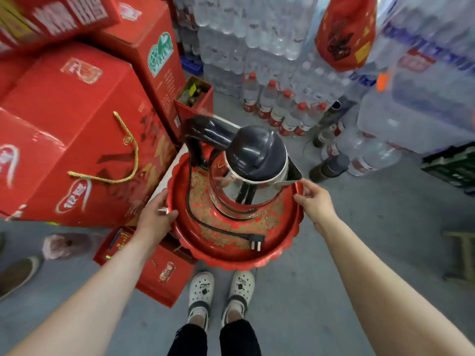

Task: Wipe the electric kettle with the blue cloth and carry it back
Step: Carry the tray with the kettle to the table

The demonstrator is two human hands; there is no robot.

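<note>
A steel electric kettle with a dark grey lid and black handle stands upright on a round red tray with a scalloped rim. Its black cord lies coiled on the tray, with the plug near the front edge. My left hand grips the tray's left rim, thumb over the edge. My right hand holds the right rim, just below the kettle's spout. The tray is held up above the floor in front of me. No blue cloth is in view.
Stacked red gift boxes crowd the left, with a smaller red box on the floor under the tray. Shrink-wrapped packs of water bottles fill the back and right. Loose bottles stand on the grey floor. A wooden stool sits at the right edge.
</note>
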